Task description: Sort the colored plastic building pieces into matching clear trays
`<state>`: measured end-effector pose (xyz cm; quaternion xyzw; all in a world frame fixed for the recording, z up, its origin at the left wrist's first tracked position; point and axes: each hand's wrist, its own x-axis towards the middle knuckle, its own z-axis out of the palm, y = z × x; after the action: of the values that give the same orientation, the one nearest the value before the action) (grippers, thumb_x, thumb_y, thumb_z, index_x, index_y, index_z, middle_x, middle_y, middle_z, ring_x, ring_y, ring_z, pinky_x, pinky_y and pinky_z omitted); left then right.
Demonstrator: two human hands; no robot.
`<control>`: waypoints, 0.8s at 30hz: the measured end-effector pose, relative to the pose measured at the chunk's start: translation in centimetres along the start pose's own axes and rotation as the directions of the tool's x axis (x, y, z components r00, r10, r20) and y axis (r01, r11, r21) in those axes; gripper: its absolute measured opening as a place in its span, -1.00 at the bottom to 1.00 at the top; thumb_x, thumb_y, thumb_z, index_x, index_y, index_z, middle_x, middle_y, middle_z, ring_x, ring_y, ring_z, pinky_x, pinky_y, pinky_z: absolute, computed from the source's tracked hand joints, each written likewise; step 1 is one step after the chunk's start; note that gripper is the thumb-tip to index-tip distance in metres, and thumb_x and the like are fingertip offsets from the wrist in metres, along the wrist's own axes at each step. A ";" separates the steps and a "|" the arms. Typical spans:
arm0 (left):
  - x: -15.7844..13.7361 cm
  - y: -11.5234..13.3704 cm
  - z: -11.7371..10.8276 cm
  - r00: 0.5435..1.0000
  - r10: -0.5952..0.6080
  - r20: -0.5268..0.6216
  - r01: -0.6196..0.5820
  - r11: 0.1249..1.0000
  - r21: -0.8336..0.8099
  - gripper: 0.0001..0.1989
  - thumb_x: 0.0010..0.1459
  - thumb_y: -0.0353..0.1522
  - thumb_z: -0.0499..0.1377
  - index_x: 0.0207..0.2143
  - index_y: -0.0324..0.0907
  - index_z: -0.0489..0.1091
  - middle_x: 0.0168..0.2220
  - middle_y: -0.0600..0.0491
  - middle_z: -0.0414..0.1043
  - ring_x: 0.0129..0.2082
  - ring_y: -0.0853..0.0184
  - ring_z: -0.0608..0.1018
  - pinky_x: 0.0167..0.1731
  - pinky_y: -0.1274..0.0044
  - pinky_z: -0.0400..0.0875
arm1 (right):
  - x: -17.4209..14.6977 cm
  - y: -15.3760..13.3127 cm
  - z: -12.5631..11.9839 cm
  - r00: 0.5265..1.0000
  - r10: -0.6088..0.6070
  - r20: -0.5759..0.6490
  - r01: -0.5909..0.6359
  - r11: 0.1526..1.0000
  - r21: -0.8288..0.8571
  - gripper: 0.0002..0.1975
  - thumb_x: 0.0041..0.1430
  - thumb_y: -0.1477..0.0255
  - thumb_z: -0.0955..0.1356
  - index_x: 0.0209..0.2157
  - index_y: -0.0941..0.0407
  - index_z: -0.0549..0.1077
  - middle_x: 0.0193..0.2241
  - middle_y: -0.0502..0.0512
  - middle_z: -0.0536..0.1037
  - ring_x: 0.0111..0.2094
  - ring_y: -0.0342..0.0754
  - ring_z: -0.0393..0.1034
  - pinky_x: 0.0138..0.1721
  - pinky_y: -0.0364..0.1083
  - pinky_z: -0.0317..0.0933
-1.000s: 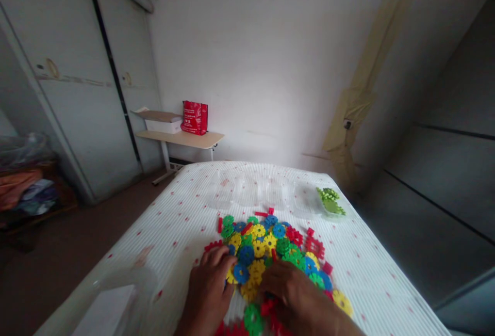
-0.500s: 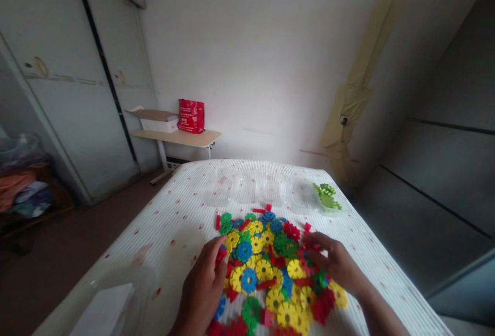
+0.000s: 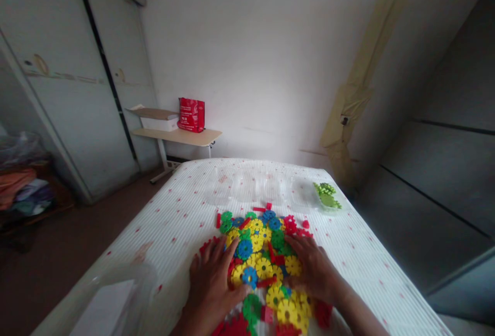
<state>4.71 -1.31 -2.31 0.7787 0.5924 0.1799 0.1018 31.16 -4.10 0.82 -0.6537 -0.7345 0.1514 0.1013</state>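
A pile of plastic snowflake discs with notched rims is spread over the table, among them a yellow disc (image 3: 286,311), a blue disc (image 3: 244,249) and a green disc (image 3: 251,307). Red pieces are mixed in, such as a red block (image 3: 266,314). My left hand (image 3: 214,276) rests palm down on the pile's left side, fingers spread, its thumb close to a smaller blue disc (image 3: 249,277). Over on the right, my right hand (image 3: 313,269) lies across the discs with its fingers stretched out. The pieces beneath both palms are hidden.
Clear plastic containers (image 3: 219,197) stand in a row behind the pile; the rightmost holds light green pieces (image 3: 327,196). At the front left is another clear container (image 3: 145,274) with a white card (image 3: 104,307) in it. A striped cloth (image 3: 181,212) covers the table.
My right hand has moved left and inward over the discs. My left hand has opened from a half-curled pose and flattened onto the pile. Some red pieces at the edges have shifted.
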 end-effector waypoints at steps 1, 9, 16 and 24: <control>0.0 0.1 0.0 1.000 0.003 0.023 -0.003 1.000 0.005 -0.16 -0.27 -0.23 0.22 0.16 0.04 0.11 0.22 -0.02 0.07 0.18 -0.04 0.11 0.08 0.09 -0.07 | -0.1 -0.6 0.2 1.000 0.003 0.013 -0.003 1.000 -0.011 -0.11 -0.22 0.07 0.42 0.17 0.04 0.15 0.16 0.23 0.18 0.17 0.26 -0.03 0.10 0.22 -0.04; 0.0 0.3 -0.1 0.993 0.105 0.045 -0.102 0.993 -0.063 -0.35 -0.25 -0.45 0.15 0.02 -0.02 0.31 0.14 0.04 0.22 0.10 0.16 0.27 0.05 0.32 0.15 | -0.3 -3.8 2.1 0.962 -0.238 -0.134 0.261 0.946 0.192 -0.33 -0.04 0.53 0.31 0.16 0.04 0.14 0.18 0.18 0.12 0.16 0.05 0.05 0.13 0.07 0.05; 0.1 -0.3 0.7 0.995 0.085 -0.051 -0.095 0.969 -0.227 -0.44 -0.19 -0.58 0.02 -0.06 -0.10 0.35 0.00 0.04 0.37 -0.01 0.27 0.36 0.02 0.40 0.23 | 0.4 -8.7 3.3 0.900 -0.384 -0.207 0.428 0.869 0.249 -0.40 -0.08 0.68 0.25 0.05 0.07 0.29 0.02 0.15 0.35 0.05 -0.03 0.20 0.07 -0.01 0.12; 0.7 -1.6 0.8 0.981 -0.033 -0.190 -0.066 0.870 -0.489 -0.64 0.00 -0.41 0.04 -0.09 -0.15 0.30 -0.04 -0.01 0.37 -0.01 0.27 0.40 0.04 0.37 0.26 | -0.4 -9.1 0.9 0.900 -0.371 -0.228 0.435 0.754 0.492 -0.53 -0.02 0.48 0.34 0.00 0.07 0.31 -0.01 0.13 0.38 0.00 -0.03 0.26 0.02 -0.06 0.18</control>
<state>3.77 -0.14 -3.51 0.7107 0.5273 0.4003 0.2377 22.47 -5.48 3.27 -0.4335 -0.7797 0.2847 0.3510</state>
